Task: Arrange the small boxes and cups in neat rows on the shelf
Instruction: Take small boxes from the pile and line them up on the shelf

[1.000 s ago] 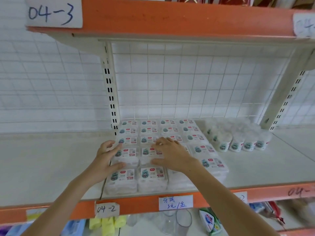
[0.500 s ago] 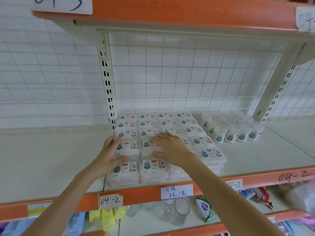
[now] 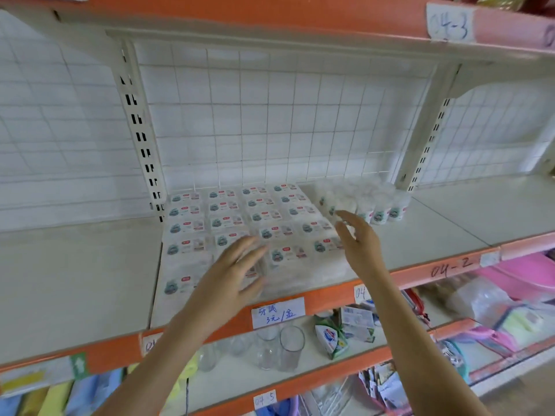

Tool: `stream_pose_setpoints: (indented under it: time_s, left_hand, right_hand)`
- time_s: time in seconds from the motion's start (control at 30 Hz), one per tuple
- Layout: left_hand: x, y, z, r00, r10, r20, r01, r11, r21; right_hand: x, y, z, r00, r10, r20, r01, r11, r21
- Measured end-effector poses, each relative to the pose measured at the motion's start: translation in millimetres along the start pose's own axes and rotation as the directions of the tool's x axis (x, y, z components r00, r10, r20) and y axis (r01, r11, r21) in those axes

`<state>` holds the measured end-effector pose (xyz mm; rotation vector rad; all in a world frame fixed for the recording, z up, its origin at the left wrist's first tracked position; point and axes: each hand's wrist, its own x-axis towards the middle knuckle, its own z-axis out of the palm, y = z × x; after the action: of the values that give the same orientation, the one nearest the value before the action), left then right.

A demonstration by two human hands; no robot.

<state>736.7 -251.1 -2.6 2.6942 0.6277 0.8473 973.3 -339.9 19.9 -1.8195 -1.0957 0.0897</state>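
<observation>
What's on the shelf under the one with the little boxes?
On the lower shelf stand clear glasses and some small packets, with pink plastic ware to the right. The arms and the orange edge cover the rest.

this is a small shop, shown by orange-edged metal shelves [image 3: 300, 16] with a wire grid back panel [image 3: 270, 121] and handwritten location labels [image 3: 449, 24]. a handwritten price tag [image 3: 277, 313] hangs on the shelf edge below identical small boxes [image 3: 228, 217] laid in rows beside matching cups [image 3: 380, 210]. lower shelves carry drinking glasses [image 3: 289, 348], packaged soap [image 3: 332, 339] and pink plastic ware [image 3: 522, 276].
</observation>
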Motion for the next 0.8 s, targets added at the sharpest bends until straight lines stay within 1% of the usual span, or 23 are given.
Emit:
stream_pose_setpoints:
  time_s: [0.07, 0.13, 0.2, 0.23, 0.3, 0.37, 0.47, 0.53, 0.63, 0.7, 0.8]
  left_hand:
    - [6, 16, 15, 1.000, -0.024, 0.012, 0.024, 1.000, -0.002]
    - [11, 22, 26, 0.995, -0.102, 0.019, 0.102, 0.995, 0.011]
    - [13, 25, 33, 0.989, -0.150, -0.001, 0.150, 0.988, 0.028]
    - [14, 26, 35, 0.986, -0.166, -0.019, 0.166, 0.986, 0.028]
    - [14, 27, 37, 0.979, -0.198, -0.046, 0.200, 0.979, 0.036]
    - [14, 32, 39, 0.970, -0.237, -0.054, 0.240, 0.969, 0.057]
    - [15, 41, 41, 0.951, -0.300, -0.075, 0.305, 0.950, 0.062]
    - [15, 48, 43, 0.938, -0.336, -0.088, 0.344, 0.934, 0.096]
    - [18, 57, 47, 0.910, -0.409, -0.066, 0.414, 0.902, 0.122]
    - [21, 63, 50, 0.893, -0.449, -0.046, 0.450, 0.877, 0.169]
    - [26, 70, 54, 0.880, -0.469, -0.080, 0.474, 0.848, 0.236]
  right_hand:
    - [-6, 20, -1, 0.988, 0.126, 0.084, -0.128, 0.992, 0.015]
    - [-10, 33, 1, 0.961, 0.213, 0.175, -0.232, 0.968, 0.099]
    - [-13, 39, 4, 0.939, 0.254, 0.234, -0.301, 0.933, 0.195]
    - [-15, 40, 6, 0.933, 0.252, 0.258, -0.314, 0.919, 0.238]
    - [-17, 42, 10, 0.928, 0.238, 0.286, -0.321, 0.902, 0.290]
    - [-19, 40, 11, 0.931, 0.219, 0.291, -0.307, 0.902, 0.303]
    - [-19, 38, 10, 0.942, 0.152, 0.298, -0.249, 0.914, 0.320]
    - [-20, 38, 8, 0.945, 0.103, 0.310, -0.210, 0.920, 0.333]
    - [-19, 40, 7, 0.957, 0.050, 0.287, -0.156, 0.919, 0.361]
    - [-17, 42, 10, 0.960, 0.033, 0.277, -0.145, 0.908, 0.393]
    - [-15, 44, 13, 0.960, 0.023, 0.279, -0.140, 0.902, 0.408]
